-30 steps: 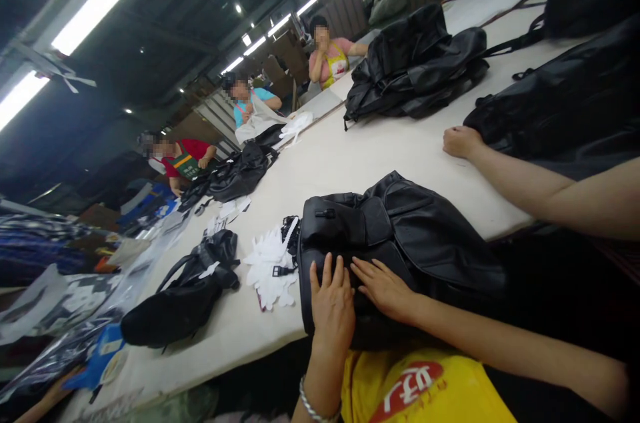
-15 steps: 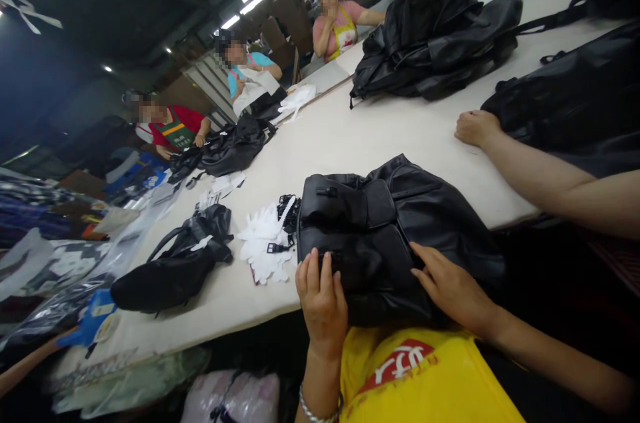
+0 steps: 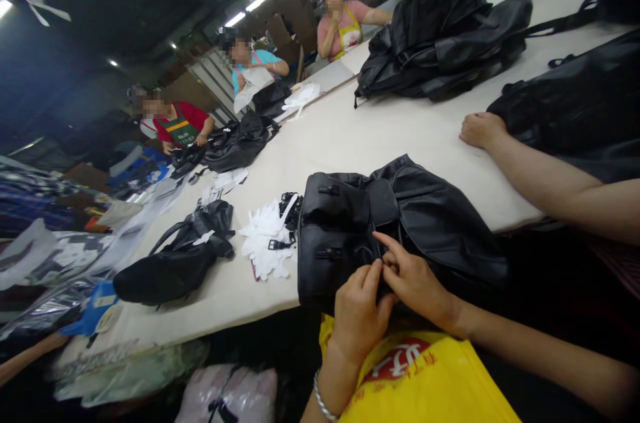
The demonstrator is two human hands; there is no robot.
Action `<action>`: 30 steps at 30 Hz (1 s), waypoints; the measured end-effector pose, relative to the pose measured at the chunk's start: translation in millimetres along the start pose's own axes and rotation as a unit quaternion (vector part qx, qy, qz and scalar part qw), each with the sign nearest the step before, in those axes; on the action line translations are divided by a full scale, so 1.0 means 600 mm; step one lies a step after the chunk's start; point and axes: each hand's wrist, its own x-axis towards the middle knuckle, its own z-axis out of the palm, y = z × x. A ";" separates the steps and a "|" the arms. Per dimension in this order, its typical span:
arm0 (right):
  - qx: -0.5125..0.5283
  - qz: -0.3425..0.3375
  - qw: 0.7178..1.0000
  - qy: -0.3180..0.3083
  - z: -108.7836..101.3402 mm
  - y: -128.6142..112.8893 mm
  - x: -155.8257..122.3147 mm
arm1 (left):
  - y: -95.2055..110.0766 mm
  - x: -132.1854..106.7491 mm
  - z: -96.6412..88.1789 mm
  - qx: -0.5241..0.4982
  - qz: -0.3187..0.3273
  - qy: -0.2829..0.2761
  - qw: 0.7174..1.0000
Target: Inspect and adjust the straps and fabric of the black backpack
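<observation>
Nearest the camera, the left hand (image 3: 357, 309) and right hand (image 3: 415, 279) meet at the near edge of a black faux-leather backpack (image 3: 390, 223). Their fingertips are pressed together, pinching what seems to be a fold or pull at the seam between two front pockets; the exact piece is too small to tell. The backpack lies directly ahead of both hands, overhanging the near edge of the pale table (image 3: 360, 136), its long axis running left to right; the right hand reaches slightly further onto it. Its surface is smooth, softly creased and matte, with small black buckles. Just left lie white cut paper pieces (image 3: 263, 239), then another black bag (image 3: 175, 263). Further off rests a co-worker's fist (image 3: 480, 129), and beyond it a heap of black bags (image 3: 445, 36).
</observation>
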 end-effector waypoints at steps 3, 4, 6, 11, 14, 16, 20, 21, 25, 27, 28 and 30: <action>-0.068 -0.049 0.996 -0.031 -0.002 -0.023 0.002 | 0.006 0.003 0.020 -0.064 -0.103 0.002 0.993; -0.075 -0.072 0.994 -0.043 -0.002 -0.023 0.000 | 0.007 0.005 0.023 -0.085 -0.137 0.016 0.987; -0.042 -0.119 0.991 -0.046 -0.003 -0.014 -0.007 | 0.007 0.009 0.027 -0.128 -0.187 0.026 0.974; 0.079 -0.104 0.990 0.060 -0.018 0.037 -0.023 | 0.007 0.013 0.029 -0.118 -0.256 0.025 0.959; 0.182 -0.014 0.983 0.029 -0.030 0.045 -0.001 | 0.010 0.009 0.029 -0.020 -0.254 0.002 0.967; 0.234 -0.026 0.972 -0.028 -0.030 0.035 0.022 | 0.012 0.004 0.028 0.053 -0.251 -0.011 0.966; 0.267 -0.108 0.950 -0.117 0.000 0.005 0.056 | 0.011 -0.009 0.006 0.121 -0.228 -0.030 0.966; 0.284 -0.106 0.945 -0.127 0.011 0.001 0.061 | 0.010 -0.011 -0.004 0.130 -0.204 -0.022 0.970; 0.368 -0.024 0.919 -0.142 0.052 0.001 0.075 | -0.001 -0.003 -0.060 0.213 -0.088 0.063 0.971; 0.404 0.015 0.902 -0.151 0.062 0.006 0.081 | -0.009 0.013 -0.082 0.252 -0.071 0.057 0.963; 0.420 0.027 0.894 -0.154 0.065 0.008 0.084 | -0.012 0.023 -0.089 0.262 -0.074 0.037 0.962; 0.455 0.038 0.877 -0.153 0.065 0.011 0.089 | -0.018 0.044 -0.094 0.267 -0.082 -0.008 0.960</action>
